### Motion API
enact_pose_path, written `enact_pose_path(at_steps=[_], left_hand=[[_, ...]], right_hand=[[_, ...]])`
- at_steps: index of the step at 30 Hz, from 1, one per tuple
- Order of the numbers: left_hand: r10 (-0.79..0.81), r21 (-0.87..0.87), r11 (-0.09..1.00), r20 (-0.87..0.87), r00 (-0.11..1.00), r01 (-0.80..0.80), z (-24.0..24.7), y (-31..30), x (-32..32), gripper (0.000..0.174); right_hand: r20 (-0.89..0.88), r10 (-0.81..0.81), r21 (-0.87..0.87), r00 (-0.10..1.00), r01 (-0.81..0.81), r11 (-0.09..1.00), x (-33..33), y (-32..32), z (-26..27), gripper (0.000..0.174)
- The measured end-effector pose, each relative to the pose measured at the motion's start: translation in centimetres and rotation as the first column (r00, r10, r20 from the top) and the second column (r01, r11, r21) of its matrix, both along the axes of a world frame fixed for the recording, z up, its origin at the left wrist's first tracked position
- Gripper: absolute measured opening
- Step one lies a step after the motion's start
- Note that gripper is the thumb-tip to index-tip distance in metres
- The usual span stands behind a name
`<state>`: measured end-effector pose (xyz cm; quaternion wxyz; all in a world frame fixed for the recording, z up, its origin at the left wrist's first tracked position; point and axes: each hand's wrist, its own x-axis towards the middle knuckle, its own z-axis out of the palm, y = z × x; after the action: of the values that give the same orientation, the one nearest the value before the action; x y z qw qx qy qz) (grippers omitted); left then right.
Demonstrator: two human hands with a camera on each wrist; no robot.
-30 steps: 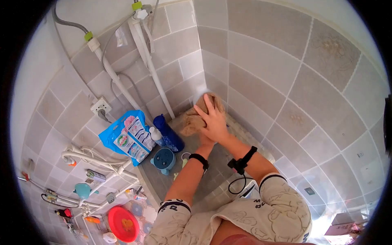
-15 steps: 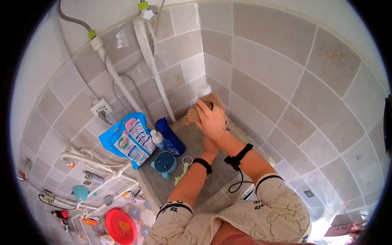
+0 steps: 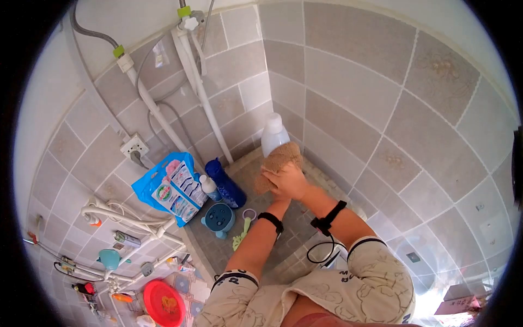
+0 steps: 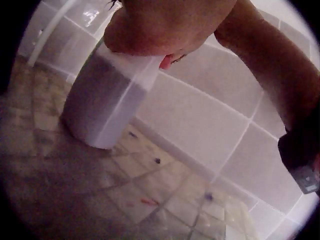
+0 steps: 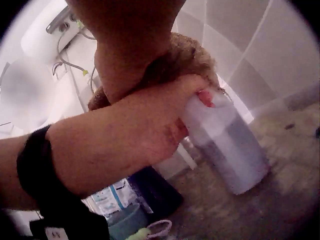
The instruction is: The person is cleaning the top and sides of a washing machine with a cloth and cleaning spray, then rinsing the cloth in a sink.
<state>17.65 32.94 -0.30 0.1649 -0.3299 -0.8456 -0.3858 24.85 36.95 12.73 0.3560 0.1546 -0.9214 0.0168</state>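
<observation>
Cream line-patterned shirt (image 3: pixel 321 294), dark-banded sleeves (image 3: pixel 381 267), black wrist straps (image 3: pixel 329 217), black cable (image 3: pixel 308 252)

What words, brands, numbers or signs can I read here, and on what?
Left sleeve: seemingly "p"; its other letters are unclear.
Right sleeve: letters too distorted to read.
Blue pouch: plenty of printing, too small to read.
Small bottle: label too blurred.
Pinkish box: reddish characters, unreadable.
White wrist-strap tag: marks too blurred.
Large bottle: no text visible.

The brown cloth (image 3: pixel 285 155) has moved lower with the right hand (image 3: pixel 292 182) — more of the white bottle (image 3: pixel 272 139) now shows
</observation>
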Motion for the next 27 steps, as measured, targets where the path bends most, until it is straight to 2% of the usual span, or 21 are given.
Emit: enact_pose_path(at_steps=[4, 5, 6, 7, 8, 9, 10, 11, 12, 13, 14, 15, 16, 18, 19, 20, 21, 23, 24, 25, 27], left_hand=[[-0.001, 0.081, 0.997, -0.072, 0.997, 0.007, -1.1, 0.5, -0.1, 0.053], [-0.013, 0.095, 0.995, -0.080, 0.997, 0.021, -1.5, 0.4, -0.2, 0.053], [-0.091, 0.043, 0.995, 0.014, 0.996, 0.090, 1.3, -0.6, 0.7, 0.053], [-0.156, -0.003, 0.987, 0.114, 0.981, 0.158, 4.3, -1.6, 1.7, 0.053], [-0.269, -0.068, 0.950, 0.313, 0.911, 0.304, 6.6, -2.3, 2.2, 0.054], [-0.268, -0.070, 0.950, 0.312, 0.911, 0.304, 6.5, -2.4, 2.4, 0.054], [-0.292, -0.025, 0.952, 0.213, 0.932, 0.304, 6.4, -2.4, 2.8, 0.054], [-0.309, 0.021, 0.951, 0.112, 0.945, 0.308, 6.2, -2.4, 3.1, 0.053], [-0.307, 0.020, 0.951, 0.124, 0.944, 0.307, 5.8, -2.7, 3.3, 0.053], [-0.397, 0.066, 0.918, 0.175, 0.901, 0.392, 5.5, -3.1, 3.2, 0.053], [-0.483, 0.118, 0.876, 0.212, 0.850, 0.468, 5.4, -3.2, 2.8, 0.053], [-0.479, 0.118, 0.878, 0.207, 0.853, 0.464, 5.3, -3.4, 2.7, 0.053], [-0.504, 0.130, 0.863, 0.177, 0.845, 0.488, 5.0, -3.6, 2.8, 0.052], [-0.527, 0.138, 0.849, 0.149, 0.837, 0.510, 3.9, -4.3, 2.9, 0.052], [-0.500, 0.059, 0.866, 0.060, 0.864, 0.497, 3.1, -4.7, 3.0, 0.050], [-0.476, -0.018, 0.880, -0.034, 0.879, 0.475, 2.3, -5.0, 3.0, 0.048], [-0.474, -0.016, 0.880, -0.032, 0.880, 0.474, 2.7, -5.4, 2.9, 0.048], [-0.420, -0.262, 0.816, 0.343, 0.840, 0.515, 4.4, -6.9, 2.6, 0.050], [-0.419, -0.263, 0.815, 0.349, 0.839, 0.516, 4.8, -7.6, 2.6, 0.050], [-0.421, -0.301, 0.785, 0.381, 0.823, 0.541, 5.1, -8.3, 2.7, 0.051], [-0.413, -0.338, 0.761, 0.406, 0.815, 0.554, 6.5, -10.4, 3.1, 0.051]], right_hand=[[-0.043, 0.031, -0.042, 0.999, -0.033, 0.999, 0.6, -0.1, 1.2, 0.048], [0.085, -0.094, -0.151, 0.992, 0.106, 0.983, 0.0, -0.1, 1.9, 0.053], [0.220, -0.200, -0.236, 0.955, 0.251, 0.939, -0.3, -0.3, 2.6, 0.059], [0.216, -0.199, -0.238, 0.956, 0.249, 0.939, -0.5, -0.5, 2.8, 0.059], [0.019, -0.328, -0.341, 0.944, 0.315, 0.886, -0.6, -0.7, 3.0, 0.067], [-0.158, -0.460, -0.452, 0.874, 0.350, 0.821, -0.6, -0.8, 3.1, 0.075], [-0.156, -0.460, -0.453, 0.874, 0.350, 0.820, -0.6, -1.1, 2.9, 0.075], [-0.115, -0.460, -0.549, 0.880, 0.329, 0.768, -0.5, -1.3, 2.6, 0.080], [-0.066, -0.456, -0.640, 0.888, 0.313, 0.702, -0.2, -1.7, 2.0, 0.085], [-0.059, -0.455, -0.641, 0.889, 0.315, 0.699, 0.0, -1.8, 1.1, 0.085], [-0.101, -0.423, -0.693, 0.900, 0.241, 0.679, -0.2, -1.5, 0.1, 0.085], [-0.148, -0.392, -0.737, 0.908, 0.162, 0.656, -0.4, -1.3, -0.7, 0.085], [-0.153, -0.388, -0.736, 0.909, 0.157, 0.659, -0.4, -1.3, -1.5, 0.085], [-0.039, -0.419, -0.900, 0.907, 0.151, 0.410, -0.3, -1.5, -3.3, 0.082], [-0.035, -0.417, -0.901, 0.908, 0.152, 0.407, -0.4, -1.4, -4.3, 0.082], [-0.041, -0.353, -0.928, 0.935, 0.095, 0.359, -0.5, -1.3, -5.4, 0.079], [-0.053, -0.290, -0.950, 0.956, 0.041, 0.308, -0.5, -1.0, -6.2, 0.077], [0.022, -0.281, -0.957, 0.959, 0.102, 0.272, -0.3, -0.5, -7.1, 0.074], [0.093, -0.270, -0.957, 0.958, 0.160, 0.240, -0.1, -0.3, -7.6, 0.072], [0.099, -0.267, -0.958, 0.959, 0.164, 0.236, -0.1, 0.2, -9.0, 0.072], [0.007, -0.292, -0.862, 0.957, 0.154, 0.482, -0.7, 1.0, -11.0, 0.063]])
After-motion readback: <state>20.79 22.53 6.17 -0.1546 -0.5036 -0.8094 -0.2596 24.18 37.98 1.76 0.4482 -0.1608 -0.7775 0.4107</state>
